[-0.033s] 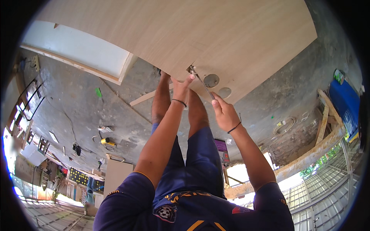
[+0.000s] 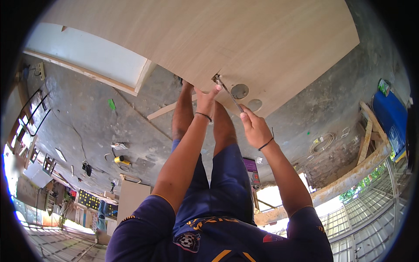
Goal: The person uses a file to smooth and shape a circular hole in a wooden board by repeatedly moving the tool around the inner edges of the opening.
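A large pale wooden panel [image 2: 209, 39] reaches toward me above the floor, with a small rough notch [image 2: 215, 78] and two round holes near its close edge. My right hand [image 2: 255, 129] is closed round the near end of a slim grey metal tool [image 2: 230, 93], whose far end rests at the notch. Close beside that end, my left hand [image 2: 206, 101] grips the panel's edge, thumb stretched up by the notch. Its other fingers are mostly hidden. My bare legs stand under the panel's near edge.
To the left, a white panel with a wooden frame [image 2: 139, 81] lies on the concrete floor [image 2: 139, 113]. A loose wooden strip [image 2: 163, 111] is beside my leg. A yellow and black power tool [image 2: 122, 160] sits at left. Coiled cable [image 2: 322, 143] and a blue object [image 2: 390, 118] are at right.
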The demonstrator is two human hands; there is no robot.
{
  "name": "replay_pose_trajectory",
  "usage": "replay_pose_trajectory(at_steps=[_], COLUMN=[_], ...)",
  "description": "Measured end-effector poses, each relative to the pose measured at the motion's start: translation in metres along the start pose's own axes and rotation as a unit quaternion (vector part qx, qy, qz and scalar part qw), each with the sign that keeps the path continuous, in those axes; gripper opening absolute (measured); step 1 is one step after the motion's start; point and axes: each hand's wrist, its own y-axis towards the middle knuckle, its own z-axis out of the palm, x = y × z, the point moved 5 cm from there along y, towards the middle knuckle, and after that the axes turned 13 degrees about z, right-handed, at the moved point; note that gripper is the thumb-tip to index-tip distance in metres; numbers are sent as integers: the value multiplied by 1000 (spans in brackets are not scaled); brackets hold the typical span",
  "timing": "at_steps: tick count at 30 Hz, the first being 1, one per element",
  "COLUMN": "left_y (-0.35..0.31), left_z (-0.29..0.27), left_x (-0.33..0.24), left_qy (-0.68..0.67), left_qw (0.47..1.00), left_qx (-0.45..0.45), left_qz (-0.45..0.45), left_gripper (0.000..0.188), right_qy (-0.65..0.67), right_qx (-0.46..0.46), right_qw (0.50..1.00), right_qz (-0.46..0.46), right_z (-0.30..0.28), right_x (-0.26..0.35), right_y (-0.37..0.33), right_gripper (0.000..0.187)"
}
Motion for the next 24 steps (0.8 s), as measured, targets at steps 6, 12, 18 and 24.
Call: replay_pose_trajectory(at_steps=[6,12,18,24], left_y=[9,15,13,2], left_z=[12,16,17,10], left_x=[-6,-10,-10,1], left_qy=[36,89,131,-93], left_qw=[998,995,991,993], left_qx=[45,37,12,-49], left_qz=[11,5,0,-48], left_gripper=[92,84,84,90], right_qy=[-65,-181,-245,-203], right_qx=[-35,-44,-42,-6], right_qw=[996,982,968,978], right_qz=[-47,-32,-25,-57], right_z=[0,-7,-17,-51], right_x=[9,9,15,28], right_y=[13,27,32,19], right_gripper=[41,39,39,40])
